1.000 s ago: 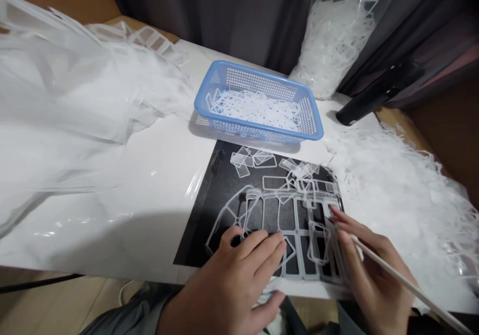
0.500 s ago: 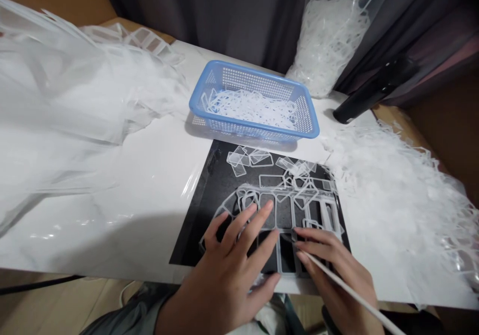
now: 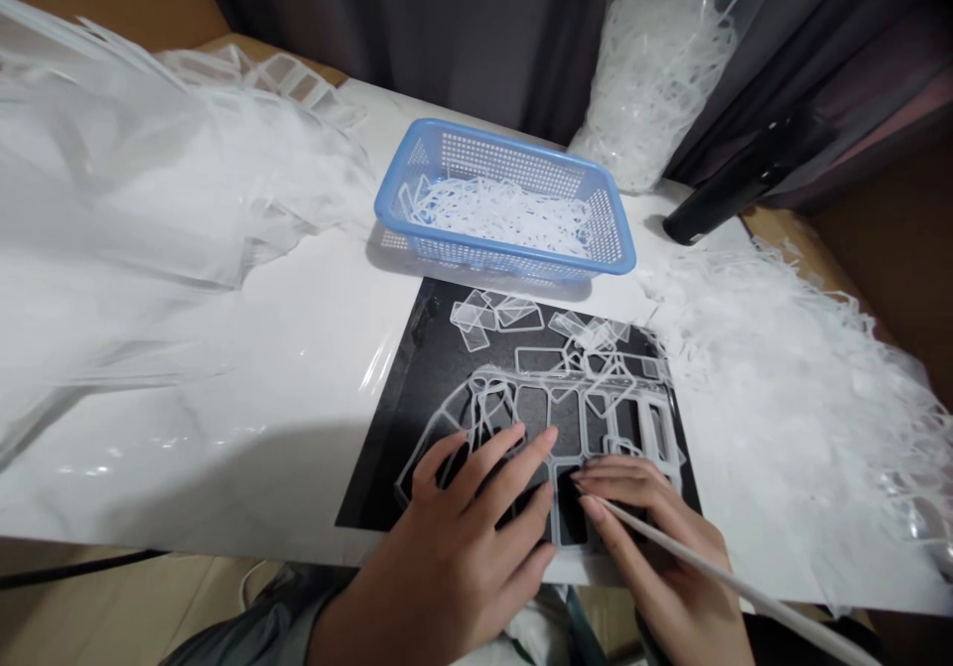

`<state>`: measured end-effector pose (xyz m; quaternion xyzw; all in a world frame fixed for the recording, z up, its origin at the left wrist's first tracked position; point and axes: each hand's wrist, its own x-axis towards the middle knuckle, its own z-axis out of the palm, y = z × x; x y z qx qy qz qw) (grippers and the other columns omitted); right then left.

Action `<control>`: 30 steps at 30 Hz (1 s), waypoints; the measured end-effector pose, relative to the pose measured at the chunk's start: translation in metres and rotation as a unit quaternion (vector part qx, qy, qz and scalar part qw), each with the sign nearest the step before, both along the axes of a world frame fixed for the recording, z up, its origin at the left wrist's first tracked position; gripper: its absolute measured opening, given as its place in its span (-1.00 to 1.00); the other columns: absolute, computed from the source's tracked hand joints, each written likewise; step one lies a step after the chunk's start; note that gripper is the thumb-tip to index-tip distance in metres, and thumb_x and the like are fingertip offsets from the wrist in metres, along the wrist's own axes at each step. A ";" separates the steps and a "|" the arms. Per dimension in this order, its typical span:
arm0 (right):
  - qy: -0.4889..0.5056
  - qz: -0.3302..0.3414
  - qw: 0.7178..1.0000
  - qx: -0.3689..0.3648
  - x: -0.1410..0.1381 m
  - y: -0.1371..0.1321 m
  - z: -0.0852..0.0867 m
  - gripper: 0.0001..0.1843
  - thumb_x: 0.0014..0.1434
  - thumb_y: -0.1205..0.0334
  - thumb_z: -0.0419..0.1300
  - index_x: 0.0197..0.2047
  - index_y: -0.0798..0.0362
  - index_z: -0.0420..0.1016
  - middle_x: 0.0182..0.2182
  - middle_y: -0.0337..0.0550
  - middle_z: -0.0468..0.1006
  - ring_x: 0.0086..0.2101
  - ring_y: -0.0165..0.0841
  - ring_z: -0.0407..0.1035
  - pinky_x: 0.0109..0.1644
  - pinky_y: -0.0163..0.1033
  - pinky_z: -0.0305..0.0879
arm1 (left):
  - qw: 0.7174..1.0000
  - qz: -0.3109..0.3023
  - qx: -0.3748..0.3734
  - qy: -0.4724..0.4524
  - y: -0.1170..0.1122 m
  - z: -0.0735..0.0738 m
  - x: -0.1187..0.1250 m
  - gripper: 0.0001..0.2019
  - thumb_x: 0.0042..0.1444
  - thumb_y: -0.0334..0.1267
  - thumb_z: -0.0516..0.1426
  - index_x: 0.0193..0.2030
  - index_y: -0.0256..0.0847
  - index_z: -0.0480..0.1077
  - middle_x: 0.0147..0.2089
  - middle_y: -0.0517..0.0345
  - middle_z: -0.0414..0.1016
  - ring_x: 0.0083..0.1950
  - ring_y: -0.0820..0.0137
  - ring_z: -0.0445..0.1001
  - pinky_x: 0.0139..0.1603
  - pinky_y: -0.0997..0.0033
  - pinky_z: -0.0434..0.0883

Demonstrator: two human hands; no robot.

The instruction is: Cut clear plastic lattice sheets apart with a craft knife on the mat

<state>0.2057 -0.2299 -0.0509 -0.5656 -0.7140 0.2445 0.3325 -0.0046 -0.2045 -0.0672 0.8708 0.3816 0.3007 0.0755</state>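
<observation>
White stick (image 3: 715, 566) is being gripped by right hand (image 3: 670, 552), thumb and fingertips pinched narrow; tip contact cannot be told. Clear cut-out sheet (image 3: 532, 379) is being partly covered by left hand (image 3: 466, 537), fingers spread wide, just left of the right hand. Sheet is being backed by black mat (image 3: 439, 333), at the near middle of white table (image 3: 313, 329). Loose clear frames (image 3: 476, 321) are being borne by the mat's far part, some overlapping. Mat is being flanked by heaped scraps (image 3: 804, 428) right, piled white sheets (image 3: 149, 180) left. Just beyond, white pieces (image 3: 498, 214) are being held in blue basket (image 3: 506, 242). Far right, see-through bag (image 3: 655, 80) is being filled out by pale pieces, black cylinder (image 3: 715, 201) being seen nearby. Far side is being closed off by dark curtain (image 3: 447, 41).
</observation>
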 end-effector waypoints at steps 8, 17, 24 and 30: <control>0.006 -0.066 0.998 0.009 -0.017 -0.001 -0.002 -0.92 0.32 0.32 0.21 -0.24 -0.01 0.50 -0.33 -0.19 0.57 -0.31 -0.31 0.51 -0.21 -0.27 0.44 | 0.998 -0.044 0.030 0.027 -0.001 -0.005 -0.003 -0.80 0.32 -0.19 0.17 0.01 -0.16 0.53 0.24 0.20 0.48 0.27 0.37 0.32 0.48 0.15 -0.18; -0.009 -0.057 0.998 0.023 -0.022 0.001 -0.001 -0.90 0.35 0.36 0.17 -0.23 -0.01 0.43 -0.33 -0.22 0.52 -0.28 -0.35 0.44 -0.17 -0.28 0.36 | 0.998 -0.061 0.019 0.020 0.000 -0.008 -0.003 -0.78 0.32 -0.19 0.17 0.02 -0.21 0.51 0.17 0.20 0.53 0.24 0.38 0.33 0.47 0.14 -0.18; -0.043 -0.035 0.998 0.026 -0.026 0.001 0.003 -0.88 0.36 0.38 0.12 -0.22 -0.03 0.38 -0.35 -0.25 0.50 -0.29 -0.33 0.42 -0.10 -0.20 0.29 | 0.999 -0.046 -0.002 0.004 -0.001 -0.008 -0.001 -0.80 0.31 -0.19 0.18 0.02 -0.17 0.50 0.15 0.26 0.55 0.20 0.41 0.36 0.46 0.16 -0.17; -0.074 -0.001 0.997 0.013 -0.024 0.001 0.010 -0.85 0.38 0.37 0.08 -0.25 -0.03 0.34 -0.36 -0.28 0.48 -0.31 -0.34 0.41 -0.02 -0.16 0.25 | 0.999 -0.046 -0.006 -0.010 -0.002 -0.008 -0.001 -0.81 0.31 -0.21 0.18 -0.01 -0.21 0.50 0.15 0.24 0.56 0.21 0.40 0.35 0.48 0.16 -0.22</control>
